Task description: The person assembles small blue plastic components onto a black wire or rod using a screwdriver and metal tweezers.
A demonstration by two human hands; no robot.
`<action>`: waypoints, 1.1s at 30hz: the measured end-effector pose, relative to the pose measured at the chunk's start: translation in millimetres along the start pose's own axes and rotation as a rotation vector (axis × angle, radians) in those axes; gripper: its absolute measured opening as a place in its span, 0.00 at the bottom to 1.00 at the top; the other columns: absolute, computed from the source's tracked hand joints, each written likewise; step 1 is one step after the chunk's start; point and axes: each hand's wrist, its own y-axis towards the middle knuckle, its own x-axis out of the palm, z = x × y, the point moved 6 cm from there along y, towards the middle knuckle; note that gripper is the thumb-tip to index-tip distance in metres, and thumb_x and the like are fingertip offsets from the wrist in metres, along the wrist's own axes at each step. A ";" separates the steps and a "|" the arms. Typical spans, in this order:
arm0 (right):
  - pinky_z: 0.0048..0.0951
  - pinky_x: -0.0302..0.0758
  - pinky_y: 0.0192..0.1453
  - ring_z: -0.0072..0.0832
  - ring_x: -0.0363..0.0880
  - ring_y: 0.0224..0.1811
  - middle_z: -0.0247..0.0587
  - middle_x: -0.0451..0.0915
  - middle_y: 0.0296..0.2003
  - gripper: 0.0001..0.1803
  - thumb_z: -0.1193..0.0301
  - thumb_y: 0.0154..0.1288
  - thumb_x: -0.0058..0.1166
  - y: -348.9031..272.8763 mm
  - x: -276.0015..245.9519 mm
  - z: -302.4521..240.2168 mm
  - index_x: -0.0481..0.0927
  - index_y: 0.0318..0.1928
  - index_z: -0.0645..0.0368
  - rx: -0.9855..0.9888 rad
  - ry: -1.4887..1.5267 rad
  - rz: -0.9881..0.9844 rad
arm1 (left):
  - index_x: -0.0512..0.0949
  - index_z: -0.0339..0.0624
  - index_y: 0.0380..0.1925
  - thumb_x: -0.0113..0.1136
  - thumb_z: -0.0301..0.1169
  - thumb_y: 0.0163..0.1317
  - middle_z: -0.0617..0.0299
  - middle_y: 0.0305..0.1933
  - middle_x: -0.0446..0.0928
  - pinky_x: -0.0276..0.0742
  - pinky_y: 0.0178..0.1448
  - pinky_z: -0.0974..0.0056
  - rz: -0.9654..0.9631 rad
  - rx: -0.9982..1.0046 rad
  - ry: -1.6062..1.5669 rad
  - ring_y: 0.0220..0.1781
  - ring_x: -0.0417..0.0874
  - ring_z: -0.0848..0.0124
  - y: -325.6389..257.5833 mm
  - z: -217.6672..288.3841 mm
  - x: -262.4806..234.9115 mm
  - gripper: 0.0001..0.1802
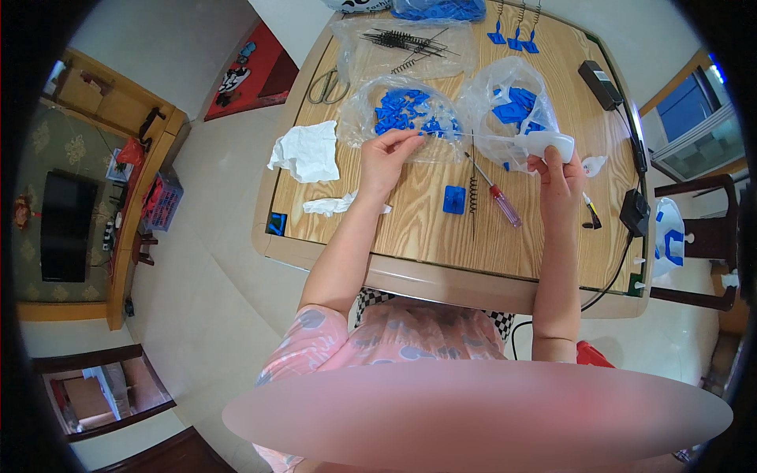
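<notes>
I watch from the head camera as a seated person works at a wooden table (410,236); my left hand (386,158) rests at the near edge of a clear plastic bag of small blue plastic parts (400,114), fingers curled and pinching one end of a thin straight wire (473,135) against the bag's lip; my right hand (558,177) is raised just in front of a second clear bag of blue parts (512,106), fingers closed around a white plastic piece (550,144), and the wire's other end meets that grip, so the wire spans the gap between both hands, taut and level above the tabletop; below it, between the two forearms, lie a blue square part (453,199), a dark coil spring with a long tail (473,197) just beside it, and a screwdriver with a red handle (497,195) lying slantwise, its tip toward the bags; a crumpled white tissue (306,150) sits well left of the left hand, with scissors (327,85) beyond it; at the far edge a flat bag of dark springs (406,41) and three blue clips with springs fitted (512,35); a black power adapter (601,83) lies near the right rim
</notes>
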 end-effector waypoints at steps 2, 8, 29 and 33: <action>0.26 0.75 0.40 0.24 0.79 0.35 0.42 0.79 0.39 0.13 0.71 0.68 0.48 0.0 0.0 0.5 0.73 0.48 0.67 0.007 -0.002 0.000 | 0.83 0.35 0.33 0.66 0.23 0.53 0.65 0.31 0.81 0.71 0.39 0.76 0.002 -0.003 -0.001 0.33 0.76 0.81 -0.1 -0.3 -0.5 0.07; 0.25 0.75 0.40 0.23 0.78 0.35 0.42 0.79 0.39 0.13 0.71 0.68 0.49 0.5 -1.6 1.0 0.73 0.48 0.67 0.001 -0.004 -0.008 | 0.83 0.35 0.34 0.66 0.23 0.53 0.65 0.32 0.81 0.72 0.40 0.75 -0.002 0.000 -0.001 0.34 0.78 0.80 -0.2 2.4 1.3 0.07; 0.25 0.75 0.40 0.23 0.78 0.34 0.41 0.80 0.37 0.12 0.71 0.68 0.48 0.3 -0.6 0.3 0.73 0.47 0.66 0.002 -0.004 -0.004 | 0.83 0.35 0.34 0.66 0.24 0.53 0.64 0.32 0.82 0.72 0.39 0.75 -0.007 0.016 0.025 0.33 0.78 0.80 0.2 -0.2 -0.2 0.07; 0.25 0.75 0.39 0.23 0.78 0.34 0.41 0.79 0.38 0.12 0.71 0.68 0.48 0.6 -0.7 1.5 0.73 0.47 0.66 0.004 0.012 -0.001 | 0.83 0.35 0.34 0.66 0.24 0.53 0.64 0.32 0.82 0.72 0.39 0.75 -0.003 0.005 0.025 0.33 0.78 0.80 0.1 -0.3 -0.1 0.07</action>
